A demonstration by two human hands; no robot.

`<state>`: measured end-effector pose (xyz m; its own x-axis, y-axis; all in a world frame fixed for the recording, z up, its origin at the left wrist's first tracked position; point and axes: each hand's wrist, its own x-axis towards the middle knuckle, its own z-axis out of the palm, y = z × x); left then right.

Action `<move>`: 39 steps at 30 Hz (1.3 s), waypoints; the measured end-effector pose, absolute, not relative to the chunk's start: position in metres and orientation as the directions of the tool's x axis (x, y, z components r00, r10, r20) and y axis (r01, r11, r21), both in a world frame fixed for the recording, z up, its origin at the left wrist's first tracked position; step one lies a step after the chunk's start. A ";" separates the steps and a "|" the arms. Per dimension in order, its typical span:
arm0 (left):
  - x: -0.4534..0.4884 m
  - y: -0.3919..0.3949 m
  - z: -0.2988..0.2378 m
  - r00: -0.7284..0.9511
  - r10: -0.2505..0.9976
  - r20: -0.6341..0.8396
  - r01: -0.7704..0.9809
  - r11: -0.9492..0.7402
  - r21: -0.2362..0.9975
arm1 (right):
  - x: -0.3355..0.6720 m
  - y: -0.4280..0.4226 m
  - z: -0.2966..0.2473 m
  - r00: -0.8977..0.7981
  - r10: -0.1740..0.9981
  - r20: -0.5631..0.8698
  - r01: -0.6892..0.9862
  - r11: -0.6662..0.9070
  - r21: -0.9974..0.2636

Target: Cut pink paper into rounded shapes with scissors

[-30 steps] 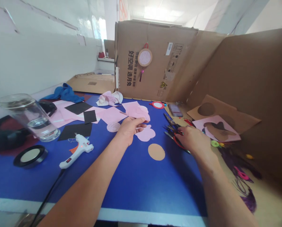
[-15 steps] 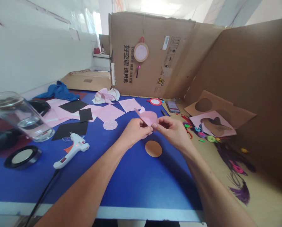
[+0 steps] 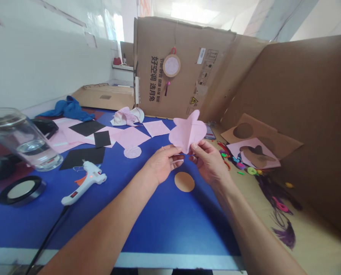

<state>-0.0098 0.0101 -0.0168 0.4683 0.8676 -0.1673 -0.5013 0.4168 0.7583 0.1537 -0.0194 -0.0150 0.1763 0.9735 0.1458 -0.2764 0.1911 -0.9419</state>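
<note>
A pink paper flower cutout [image 3: 188,131], creased down its middle and half unfolded, is held up above the blue table. My left hand [image 3: 166,162] pinches its lower left edge between thumb and fingers. On the other side, my right hand [image 3: 207,158] grips its lower right edge. Below the hands lies a tan cardboard disc [image 3: 184,181] on the table. A round pale pink paper piece [image 3: 132,152] with faint lines rests to the left of my left hand.
Left of my arm lies a white hot glue gun [image 3: 86,181], its red light lit. A glass of water [image 3: 30,141] and a tape roll [image 3: 21,190] stand farther left. Pink and black paper sheets [image 3: 86,128] spread behind. Purple tassels [image 3: 285,231] lie right, beside upright cardboard [image 3: 308,95].
The pink paper flower, folded and low before, now stands raised and opened out toward me. My hands have moved apart slightly along its lower edge.
</note>
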 end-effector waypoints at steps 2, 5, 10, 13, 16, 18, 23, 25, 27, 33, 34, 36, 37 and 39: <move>-0.009 0.011 -0.015 0.417 0.896 -0.154 -0.513 0.372 0.774 | 0.153 -0.019 -0.016 0.176 0.977 0.124 -0.311 0.174 -0.934; -0.009 0.011 -0.013 0.371 0.918 -0.137 -0.515 0.327 0.792 | 0.152 -0.019 -0.017 0.160 0.983 0.087 -0.361 0.141 -0.922; -0.010 0.009 -0.013 0.303 0.950 -0.078 -0.445 0.213 0.870 | 0.149 -0.021 -0.016 0.115 0.992 0.059 -0.418 0.102 -0.903; -0.010 0.010 -0.015 0.316 0.946 -0.072 -0.434 0.211 0.876 | 0.147 -0.021 -0.016 0.102 0.994 0.049 -0.440 0.089 -0.893; -0.009 0.010 -0.014 0.318 0.945 -0.069 -0.469 0.220 0.855 | 0.147 -0.022 -0.015 0.092 0.995 0.038 -0.457 0.076 -0.886; -0.009 0.009 -0.013 0.315 0.947 -0.065 -0.489 0.221 0.844 | 0.147 -0.022 -0.014 0.081 0.996 0.023 -0.474 0.059 -0.878; -0.010 0.009 -0.011 0.278 0.959 -0.057 -0.466 0.186 0.865 | 0.147 -0.023 -0.013 0.032 0.999 -0.032 -0.508 -0.011 -0.862; -0.010 0.009 -0.010 0.261 0.965 -0.038 -0.433 0.152 0.889 | 0.147 -0.024 -0.013 0.016 0.998 -0.054 -0.504 -0.039 -0.863; -0.011 0.009 -0.009 0.253 0.967 -0.021 -0.406 0.126 0.905 | 0.147 -0.024 -0.014 0.015 0.998 -0.067 -0.499 -0.051 -0.865; -0.011 0.008 -0.008 0.346 0.938 -0.019 -0.390 0.162 0.906 | 0.147 -0.020 -0.016 0.091 0.994 -0.056 -0.512 -0.001 -0.859; -0.011 0.008 -0.009 0.365 0.931 -0.023 -0.375 0.170 0.911 | 0.146 -0.020 -0.017 0.103 0.993 -0.054 -0.515 0.007 -0.857; -0.010 0.008 -0.010 0.388 0.921 -0.024 -0.344 0.169 0.924 | 0.146 -0.019 -0.017 0.119 0.991 -0.054 -0.521 0.016 -0.853; -0.010 0.008 -0.011 0.392 0.920 -0.018 -0.335 0.161 0.928 | 0.146 -0.019 -0.017 0.124 0.991 -0.055 -0.524 0.018 -0.852; -0.009 0.007 -0.011 0.393 0.920 -0.003 -0.335 0.146 0.931 | 0.145 -0.020 -0.016 0.126 0.990 -0.057 -0.529 0.018 -0.848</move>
